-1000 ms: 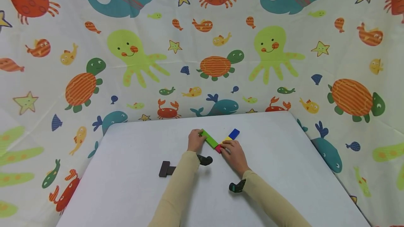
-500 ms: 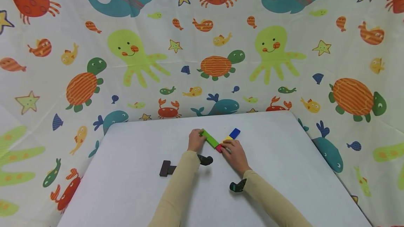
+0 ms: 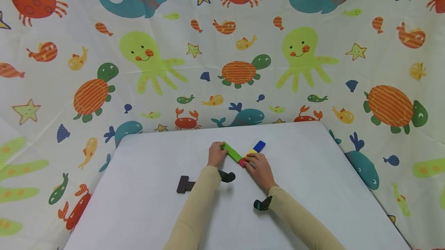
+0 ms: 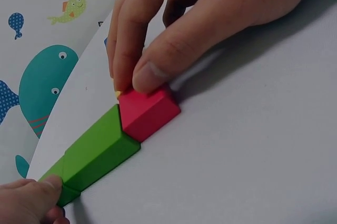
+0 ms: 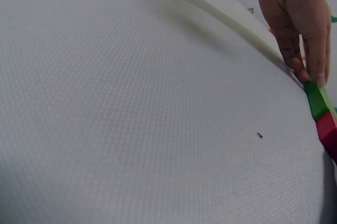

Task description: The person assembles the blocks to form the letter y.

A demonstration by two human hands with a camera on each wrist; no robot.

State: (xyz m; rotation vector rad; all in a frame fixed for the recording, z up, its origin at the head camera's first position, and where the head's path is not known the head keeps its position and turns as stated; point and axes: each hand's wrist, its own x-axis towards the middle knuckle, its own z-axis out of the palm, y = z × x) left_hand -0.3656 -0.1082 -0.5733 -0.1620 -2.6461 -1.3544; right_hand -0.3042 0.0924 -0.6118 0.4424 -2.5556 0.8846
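In the head view, green, red, yellow and blue wooden blocks form a V on the white table. My left hand [image 3: 217, 155] pinches the far left end of the green blocks [image 4: 100, 147], which lie end to end in a row. At the point of the V, the red block [image 4: 147, 110] butts against the near green one. My right hand [image 3: 261, 169] holds the red block, thumb on its near upper edge and fingers behind it. Partly covered by those fingers, the yellow block [image 3: 251, 152] meets the blue block [image 3: 259, 146] at the right arm's far end.
Two dark brown blocks [image 3: 182, 184] make a T shape left of my left forearm, which partly covers it. Dark wrist cameras [image 3: 262, 204] jut from both sleeves. Behind the white table [image 3: 139, 203] hangs a sea-animal cloth [image 3: 205, 107].
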